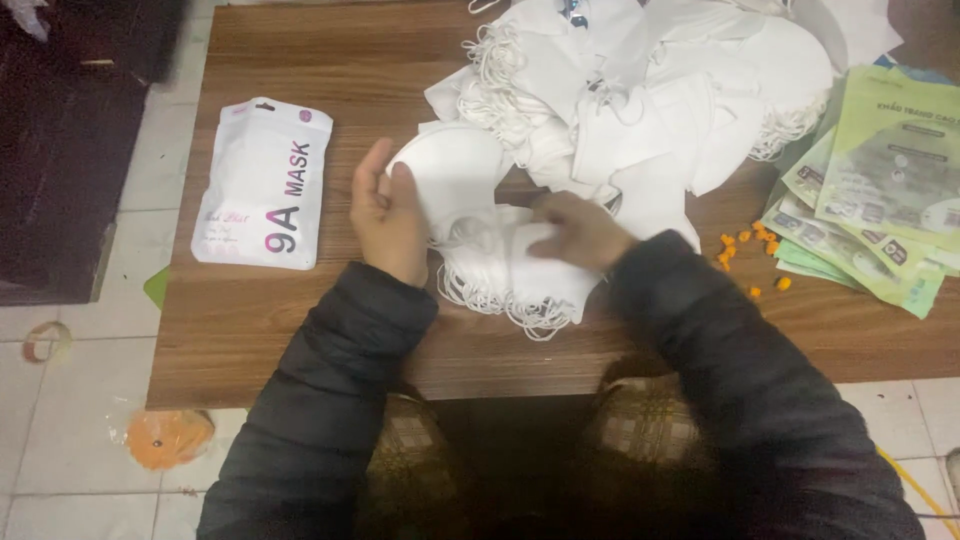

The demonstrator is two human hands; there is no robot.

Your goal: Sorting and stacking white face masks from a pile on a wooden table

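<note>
Head view shows a person seated at a brown wooden table [300, 330], both arms in dark padded sleeves. The left hand [388, 215] stands on its edge, fingers together and a little curved, pressed against the left side of a small stack of white face masks [480, 240]. The right hand [578, 232] lies flat and spread on the right part of the same stack, palm down. So the stack is between the two hands, touching both, directly in front of the body. Its long axis goes from upper left to lower right, with ear loops hanging at the near edge. Both hands are equally near to it. Behind the stack is a big loose pile of white masks [650, 90]. A white flat pouch [264, 183] lies well apart to the left, green pouches [880, 190] to the right, and small orange bits [745, 250] near them.
</note>
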